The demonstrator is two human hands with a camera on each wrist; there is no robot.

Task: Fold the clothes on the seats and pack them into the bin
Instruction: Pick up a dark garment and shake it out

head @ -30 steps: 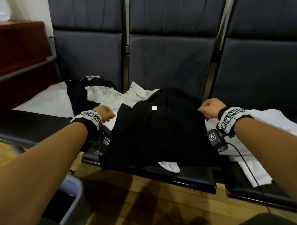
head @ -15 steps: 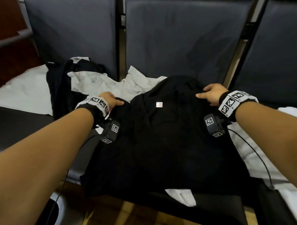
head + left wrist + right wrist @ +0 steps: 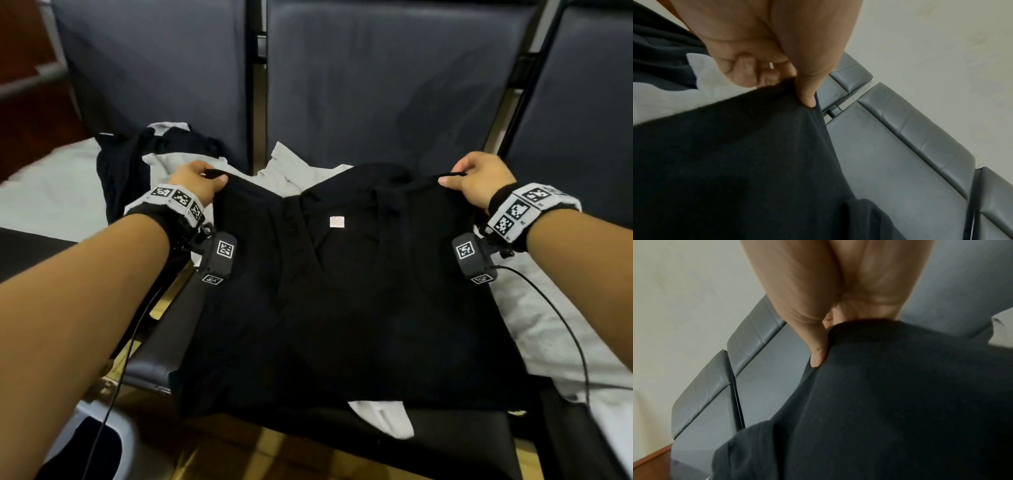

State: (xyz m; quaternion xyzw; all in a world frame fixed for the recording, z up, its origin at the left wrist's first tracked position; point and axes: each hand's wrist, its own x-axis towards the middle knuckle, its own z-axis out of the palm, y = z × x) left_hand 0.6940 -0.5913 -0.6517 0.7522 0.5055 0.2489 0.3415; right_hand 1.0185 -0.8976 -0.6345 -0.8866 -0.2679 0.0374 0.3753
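A black shirt [image 3: 342, 308] with a small white neck label [image 3: 337, 221] is spread over the middle seat [image 3: 455, 442]. My left hand [image 3: 202, 178] pinches its far left corner between thumb and curled fingers [image 3: 807, 97]. At the far right corner my right hand [image 3: 476, 178] pinches the cloth the same way, thumb [image 3: 818, 356] on top. Both corners are raised a little off the seat. A grey bin [image 3: 102, 442] shows at the bottom left, below my left forearm.
White garments [image 3: 301, 168] lie under and behind the black shirt, and another white one [image 3: 548, 325] covers the right seat. A black and white pile [image 3: 137, 161] sits on the left seat. Dark seat backs [image 3: 394, 85] rise close behind. Wood floor lies below the seat front.
Both hands have moved outward to the shirt's far corners and taken hold of them, lifting the top edge taut. The view has come closer to the seat.
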